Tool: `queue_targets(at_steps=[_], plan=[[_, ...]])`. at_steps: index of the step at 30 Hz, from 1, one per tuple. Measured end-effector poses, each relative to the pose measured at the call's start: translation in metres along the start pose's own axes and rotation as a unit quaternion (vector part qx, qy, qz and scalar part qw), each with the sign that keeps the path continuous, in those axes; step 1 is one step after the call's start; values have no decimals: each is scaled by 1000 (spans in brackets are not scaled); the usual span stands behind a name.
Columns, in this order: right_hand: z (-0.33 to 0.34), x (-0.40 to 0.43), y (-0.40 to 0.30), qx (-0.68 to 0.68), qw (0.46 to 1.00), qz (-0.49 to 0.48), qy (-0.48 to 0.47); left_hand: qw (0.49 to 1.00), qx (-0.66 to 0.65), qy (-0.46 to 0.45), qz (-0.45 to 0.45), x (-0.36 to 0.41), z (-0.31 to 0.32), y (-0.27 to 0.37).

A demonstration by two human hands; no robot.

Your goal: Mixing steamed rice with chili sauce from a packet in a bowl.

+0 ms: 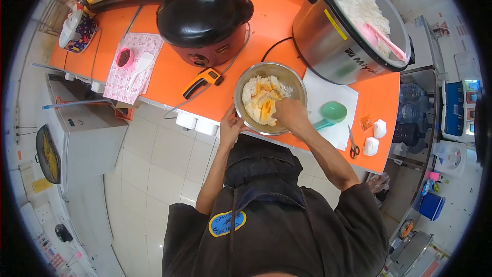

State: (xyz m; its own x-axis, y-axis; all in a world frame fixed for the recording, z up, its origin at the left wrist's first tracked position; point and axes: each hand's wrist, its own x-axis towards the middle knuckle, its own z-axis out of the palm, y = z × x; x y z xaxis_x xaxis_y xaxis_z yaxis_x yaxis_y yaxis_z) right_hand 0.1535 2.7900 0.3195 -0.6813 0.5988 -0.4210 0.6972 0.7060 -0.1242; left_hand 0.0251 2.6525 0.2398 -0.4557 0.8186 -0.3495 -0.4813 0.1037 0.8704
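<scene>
A steel mixing bowl (301, 84) stands at the front edge of the orange table, holding cooked white rice (253, 96) with orange streaks of sauce or seasoning. My left hand (230, 127) grips the bowl's near left rim, fingers outside. My right hand (290, 113) reaches over the right side into the bowl, its fingers curled closed. Beside those fingers lies a flat yellow-orange thing (268, 109), apparently the blade of a utensil; any handle is hidden by the hand. Right of the bowl, a green ladle (333, 112) rests on white paper (317, 88).
A steel Miyako rice cooker (326, 54) full of rice holds a pink paddle (384, 42). Behind the bowl are a black-lidded cooker (203, 15) and an infrared thermometer (201, 82). Scissors (353, 148), an orange sachet (366, 122) and two white bundles (371, 146) lie right.
</scene>
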Motion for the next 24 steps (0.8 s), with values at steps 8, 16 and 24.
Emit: queue_targets(at_steps=[8, 16, 24], plan=[[20, 29, -6, -61, 996, -60, 23, 1000, 14, -3, -11, 5, -1, -1], [-12, 22, -16, -56, 996, -74, 0, 1000, 19, -12, 2, 7, -4, -12], [-24, 9, 3, -46, 995, -7, -91, 1000, -8, -23, 7, 9, -7, -13]])
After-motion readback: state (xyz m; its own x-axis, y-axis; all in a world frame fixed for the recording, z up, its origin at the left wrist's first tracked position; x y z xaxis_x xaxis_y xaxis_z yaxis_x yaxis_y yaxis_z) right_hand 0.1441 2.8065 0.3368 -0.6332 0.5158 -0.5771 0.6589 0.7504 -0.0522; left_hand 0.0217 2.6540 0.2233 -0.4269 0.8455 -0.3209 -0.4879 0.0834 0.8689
